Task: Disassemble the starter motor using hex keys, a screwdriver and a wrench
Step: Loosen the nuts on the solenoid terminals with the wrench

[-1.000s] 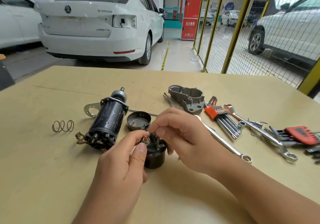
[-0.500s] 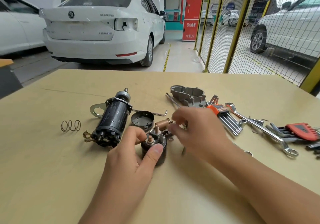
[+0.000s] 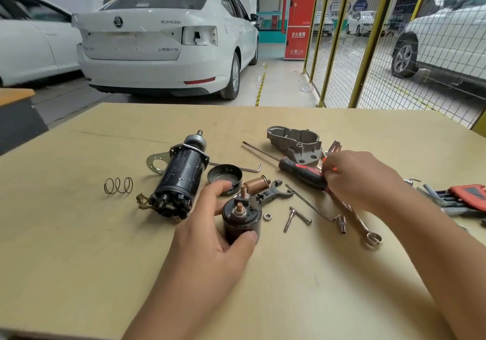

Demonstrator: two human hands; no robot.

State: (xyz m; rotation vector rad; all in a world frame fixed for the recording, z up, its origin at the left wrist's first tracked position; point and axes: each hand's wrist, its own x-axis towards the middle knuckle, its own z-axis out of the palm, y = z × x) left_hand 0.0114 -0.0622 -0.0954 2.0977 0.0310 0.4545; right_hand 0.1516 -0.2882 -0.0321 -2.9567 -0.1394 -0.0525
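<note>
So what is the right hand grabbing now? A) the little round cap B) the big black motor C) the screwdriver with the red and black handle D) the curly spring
C: the right hand has its fingers curled on the handle of the screwdriver, while the spring lies untouched far off on the table.

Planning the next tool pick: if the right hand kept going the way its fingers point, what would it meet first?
The right hand already touches the screwdriver handle; beyond that, probably the grey housing, though depth is unclear.
</note>
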